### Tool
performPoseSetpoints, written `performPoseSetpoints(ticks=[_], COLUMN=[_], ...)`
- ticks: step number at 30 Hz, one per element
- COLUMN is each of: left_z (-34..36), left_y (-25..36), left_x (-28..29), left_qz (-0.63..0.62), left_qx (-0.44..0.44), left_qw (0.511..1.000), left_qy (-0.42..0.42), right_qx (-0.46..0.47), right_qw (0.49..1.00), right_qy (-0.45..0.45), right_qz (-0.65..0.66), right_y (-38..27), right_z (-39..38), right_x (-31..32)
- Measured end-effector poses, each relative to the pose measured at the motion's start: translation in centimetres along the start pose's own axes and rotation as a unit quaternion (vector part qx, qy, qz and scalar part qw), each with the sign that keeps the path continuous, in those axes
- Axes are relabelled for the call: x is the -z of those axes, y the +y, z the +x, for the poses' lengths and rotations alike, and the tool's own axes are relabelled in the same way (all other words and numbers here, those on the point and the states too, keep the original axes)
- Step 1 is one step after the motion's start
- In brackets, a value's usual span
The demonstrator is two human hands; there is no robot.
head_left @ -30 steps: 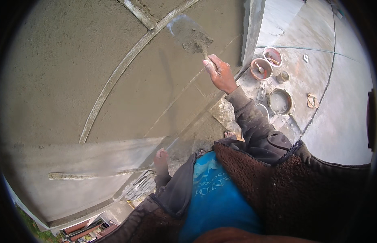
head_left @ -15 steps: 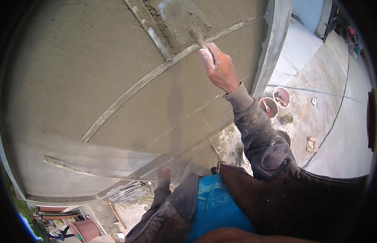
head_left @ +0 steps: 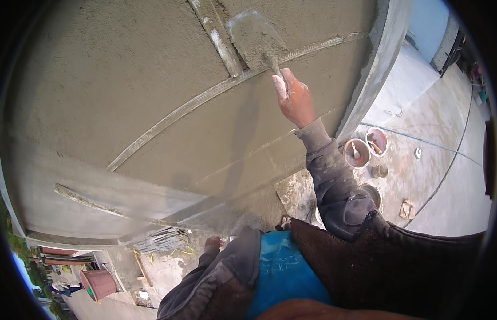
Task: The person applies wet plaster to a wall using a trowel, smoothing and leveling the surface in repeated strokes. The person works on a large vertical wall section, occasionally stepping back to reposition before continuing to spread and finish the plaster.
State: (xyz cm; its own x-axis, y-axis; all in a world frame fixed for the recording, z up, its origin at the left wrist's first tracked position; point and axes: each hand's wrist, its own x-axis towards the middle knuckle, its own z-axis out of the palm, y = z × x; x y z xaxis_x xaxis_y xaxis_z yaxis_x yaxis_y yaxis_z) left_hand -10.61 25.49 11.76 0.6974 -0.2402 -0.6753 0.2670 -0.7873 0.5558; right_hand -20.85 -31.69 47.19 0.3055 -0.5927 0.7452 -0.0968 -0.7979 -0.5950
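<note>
My right hand (head_left: 297,101) is closed around the handle of a mortar-smeared trowel (head_left: 255,38), its blade lying flat against a wet plastered wall (head_left: 125,69). Just left of the blade, a wooden strip (head_left: 222,45) stands on the wall, its lower end meeting a long pale strip (head_left: 176,122) that looks curved across the plaster. My left hand (head_left: 213,242) hangs low by the wall's foot, small and partly blurred; its fingers cannot be made out. Farther left, a thin wooden batten (head_left: 91,202) slants over the smoother lower wall.
Right of the wall's edge (head_left: 374,66), buckets (head_left: 356,153) with tools and a small can (head_left: 380,170) stand on the concrete floor (head_left: 435,117). A hose (head_left: 422,140) crosses it. At lower left are stacked grey pieces (head_left: 162,240), a reddish tub (head_left: 99,284) and a distant person (head_left: 66,289).
The view has shifted, moving the wall rightward in the picture. My right hand and the trowel have slid slightly down the wall beside the wooden strip.
</note>
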Motion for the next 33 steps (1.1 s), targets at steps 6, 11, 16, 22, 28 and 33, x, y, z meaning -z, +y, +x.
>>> performPoseSetpoints(ticks=[6,11,16,22,28,33], left_z=[4.8,6.1,1.5,-3.1,-11.4,-11.9], left_y=[-0.4,2.5,10.0,26.0,48.4,59.3], left_x=[-0.3,-0.9,-0.3,-0.6,3.4,2.9], left_qz=[0.113,0.033,0.12,0.122,0.155,0.24], left_qx=[-0.194,-0.209,-0.241,-0.386,-0.759,-0.714], left_qw=[0.974,0.977,0.963,0.911,0.528,0.44], left_qy=[0.038,0.0,0.008,0.082,0.347,0.489], right_qx=[-0.041,-0.109,-0.101,-0.193,-0.214,-0.353], right_qw=[0.998,0.993,0.994,0.976,0.962,0.839], right_qy=[-0.031,-0.036,-0.027,0.041,0.034,0.082], right_qz=[-0.024,0.019,0.03,0.094,0.169,0.407], right_y=[3.3,2.8,0.4,0.7,-1.8,-5.1], right_z=[-5.7,-6.2,-3.4,-8.2,-12.0,-8.4], right_x=[-1.2,1.1,1.5,-1.1,-2.7,-4.7])
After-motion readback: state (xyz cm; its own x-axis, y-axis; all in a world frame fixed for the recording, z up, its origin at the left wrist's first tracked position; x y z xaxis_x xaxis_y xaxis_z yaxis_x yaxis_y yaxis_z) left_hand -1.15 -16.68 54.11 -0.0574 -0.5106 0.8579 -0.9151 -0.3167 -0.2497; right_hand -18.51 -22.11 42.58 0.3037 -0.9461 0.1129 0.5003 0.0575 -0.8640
